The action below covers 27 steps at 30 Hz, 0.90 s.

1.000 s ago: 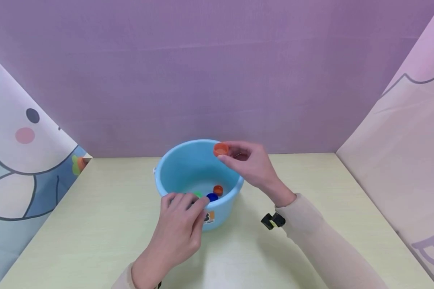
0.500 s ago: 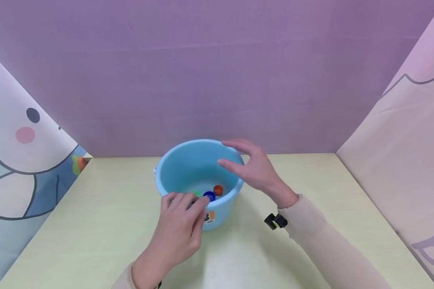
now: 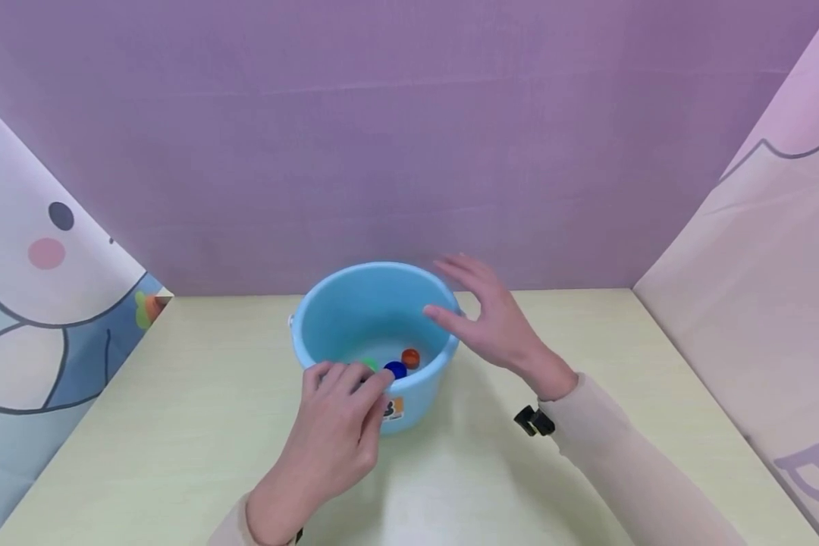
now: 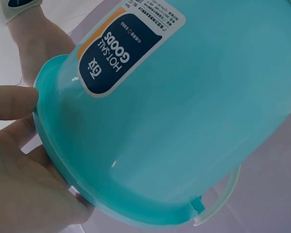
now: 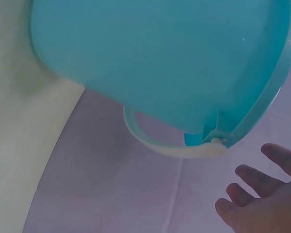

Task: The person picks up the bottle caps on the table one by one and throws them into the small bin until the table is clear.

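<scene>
In the head view a light blue bucket [image 3: 362, 303] stands upright on the table. My left hand [image 3: 334, 440] grips its near rim, fingers curled over the edge; in the left wrist view the thumb [image 4: 12, 103] lies against the outside. On the bucket's floor are an orange bottle cap [image 3: 410, 358], a dark blue cap [image 3: 396, 369] and a green cap [image 3: 369, 365], partly covered by the near rim and my left hand. Beside the right rim hovers my right hand [image 3: 494, 322], fingers spread and holding nothing.
A white handle [image 5: 184, 149] hangs down behind the bucket in the right wrist view. The pale table [image 3: 198, 425] ends at a purple back wall [image 3: 382, 152]. Printed cloth panels border both sides. A label [image 4: 121, 51] sits on the bucket's near side.
My right hand held an orange bottle cap over the bucket, let it go, and has drawn back slightly to the right with fingers spread. The left hand stays on the rim.
</scene>
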### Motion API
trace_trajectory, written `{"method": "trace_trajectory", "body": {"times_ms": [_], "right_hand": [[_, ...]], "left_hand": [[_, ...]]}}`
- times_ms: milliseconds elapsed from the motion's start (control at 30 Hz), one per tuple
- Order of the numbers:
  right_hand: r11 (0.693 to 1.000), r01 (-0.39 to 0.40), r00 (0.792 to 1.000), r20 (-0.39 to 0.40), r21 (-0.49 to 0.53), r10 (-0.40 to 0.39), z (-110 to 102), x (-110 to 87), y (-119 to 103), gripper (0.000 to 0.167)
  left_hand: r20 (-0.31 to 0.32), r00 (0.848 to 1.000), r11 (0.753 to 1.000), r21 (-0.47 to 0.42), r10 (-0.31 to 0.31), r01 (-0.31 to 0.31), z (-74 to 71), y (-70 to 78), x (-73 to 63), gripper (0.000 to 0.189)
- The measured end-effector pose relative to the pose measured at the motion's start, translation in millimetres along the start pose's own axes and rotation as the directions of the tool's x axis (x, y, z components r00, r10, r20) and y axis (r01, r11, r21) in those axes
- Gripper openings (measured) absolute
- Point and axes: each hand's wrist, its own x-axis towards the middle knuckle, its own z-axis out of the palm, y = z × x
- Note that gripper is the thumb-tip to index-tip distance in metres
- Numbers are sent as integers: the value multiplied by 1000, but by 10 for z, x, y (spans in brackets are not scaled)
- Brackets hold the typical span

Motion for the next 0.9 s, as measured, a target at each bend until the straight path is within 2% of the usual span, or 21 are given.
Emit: {"method": "trace_trajectory", "body": {"times_ms": [233, 567, 733, 900], "right_hand": [[998, -24, 1000, -2, -49, 24, -56, -120, 92, 67], [988, -89, 996, -18, -123, 88, -157, -383, 253, 73], [979, -132, 991, -8, -154, 133, -179, -473, 322, 79], [963, -177, 983, 8, -202, 183, -181, -561, 377, 86]], "left_hand": [[2, 1000, 1000, -1, -7, 7, -9, -10, -8, 22], [-38, 999, 999, -46, 23, -25, 29, -66, -34, 27], [-101, 994, 994, -98, 41, -51, 27, -117, -86, 40], [-183, 982, 992, -105, 47, -67, -16, -168, -107, 56]]}}
